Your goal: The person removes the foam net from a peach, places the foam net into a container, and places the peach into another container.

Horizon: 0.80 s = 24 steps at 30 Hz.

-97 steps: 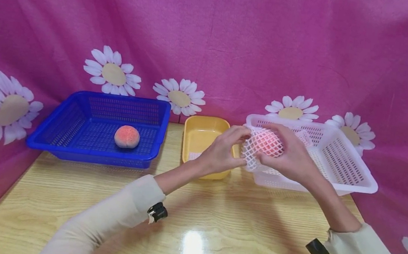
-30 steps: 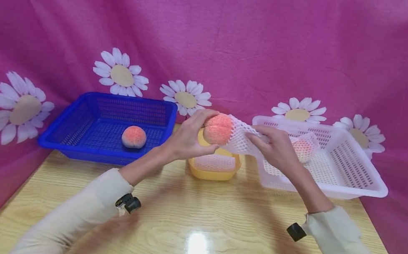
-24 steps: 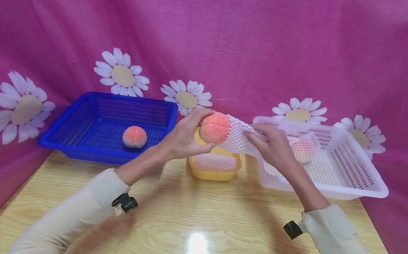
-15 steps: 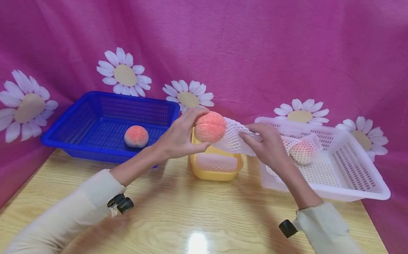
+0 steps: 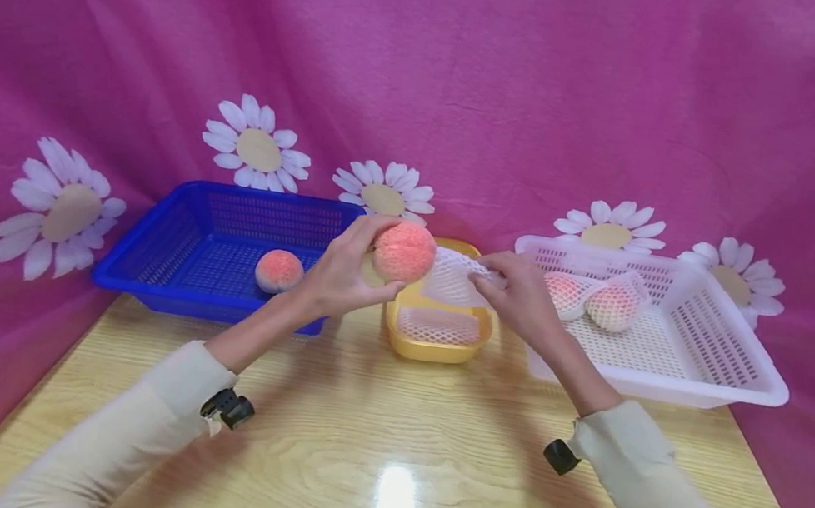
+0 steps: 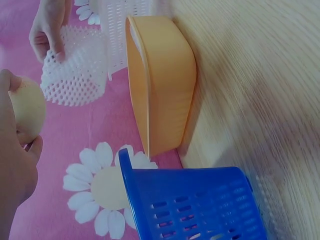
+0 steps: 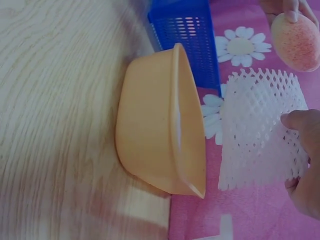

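My left hand (image 5: 345,272) grips a pink and cream peach (image 5: 405,252), bare of any net, in the air between the blue basket and the yellow tub. To its right, my right hand (image 5: 519,294) pinches a white foam net sleeve (image 5: 454,277) by one end. The sleeve hangs slack and flat, over the yellow tub (image 5: 434,352) in the head view. In the right wrist view, a gap shows between the sleeve (image 7: 260,130) and the peach (image 7: 298,44). Another white net sleeve (image 5: 439,326) lies inside the tub.
On the left stands a blue basket (image 5: 139,287) with one bare peach (image 5: 279,271) in it. A white basket (image 5: 724,391) on the right holds two netted peaches (image 5: 616,303). All stand on a wooden table (image 5: 325,446) before a pink flowered cloth.
The peach was inside the sleeve at first, over the white basket. It has come out of it, moving left with my left hand. My right hand has moved left with the sleeve.
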{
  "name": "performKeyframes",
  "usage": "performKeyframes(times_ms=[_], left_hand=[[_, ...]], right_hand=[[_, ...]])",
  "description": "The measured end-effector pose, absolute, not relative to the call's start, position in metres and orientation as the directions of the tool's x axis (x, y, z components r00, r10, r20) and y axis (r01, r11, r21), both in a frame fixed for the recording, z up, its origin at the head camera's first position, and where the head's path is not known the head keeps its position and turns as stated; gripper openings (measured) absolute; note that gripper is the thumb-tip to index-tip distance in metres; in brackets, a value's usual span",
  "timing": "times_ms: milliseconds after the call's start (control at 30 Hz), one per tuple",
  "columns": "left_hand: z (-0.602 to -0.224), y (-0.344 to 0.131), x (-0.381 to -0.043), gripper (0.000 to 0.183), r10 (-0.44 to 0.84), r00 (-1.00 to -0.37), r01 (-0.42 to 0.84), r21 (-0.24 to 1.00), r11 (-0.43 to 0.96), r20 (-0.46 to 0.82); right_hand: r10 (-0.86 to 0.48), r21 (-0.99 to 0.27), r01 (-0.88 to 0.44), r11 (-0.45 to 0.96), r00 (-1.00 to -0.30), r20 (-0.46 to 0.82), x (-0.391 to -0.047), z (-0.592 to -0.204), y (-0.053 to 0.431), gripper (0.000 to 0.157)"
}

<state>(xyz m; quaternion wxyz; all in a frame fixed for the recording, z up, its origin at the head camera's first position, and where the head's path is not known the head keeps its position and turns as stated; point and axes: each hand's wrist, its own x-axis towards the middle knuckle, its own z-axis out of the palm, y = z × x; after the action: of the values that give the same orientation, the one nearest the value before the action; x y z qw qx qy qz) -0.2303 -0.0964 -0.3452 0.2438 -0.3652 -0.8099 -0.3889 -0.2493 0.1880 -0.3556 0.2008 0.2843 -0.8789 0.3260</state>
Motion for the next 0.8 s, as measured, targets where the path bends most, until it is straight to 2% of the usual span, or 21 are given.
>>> performKeyframes(times_ms=[400, 633, 800], left_hand=[[-0.346, -0.105, -0.232, 0.074, 0.367, -0.607, 0.779, 0.436, 0.45, 0.705], [-0.347, -0.109, -0.233, 0.074, 0.362, -0.613, 0.776, 0.449, 0.443, 0.702], [-0.347, -0.113, -0.233, 0.074, 0.358, -0.627, 0.767, 0.469, 0.437, 0.692]], right_hand=[[-0.376, -0.443, -0.585, 0.679, -0.796, 0.474, -0.256, -0.375, 0.177, 0.015], [-0.419, -0.421, -0.641, 0.642, -0.753, 0.507, -0.262, -0.383, 0.165, 0.012], [-0.429, -0.401, -0.623, 0.672, -0.769, 0.475, -0.264, -0.391, 0.158, 0.014]])
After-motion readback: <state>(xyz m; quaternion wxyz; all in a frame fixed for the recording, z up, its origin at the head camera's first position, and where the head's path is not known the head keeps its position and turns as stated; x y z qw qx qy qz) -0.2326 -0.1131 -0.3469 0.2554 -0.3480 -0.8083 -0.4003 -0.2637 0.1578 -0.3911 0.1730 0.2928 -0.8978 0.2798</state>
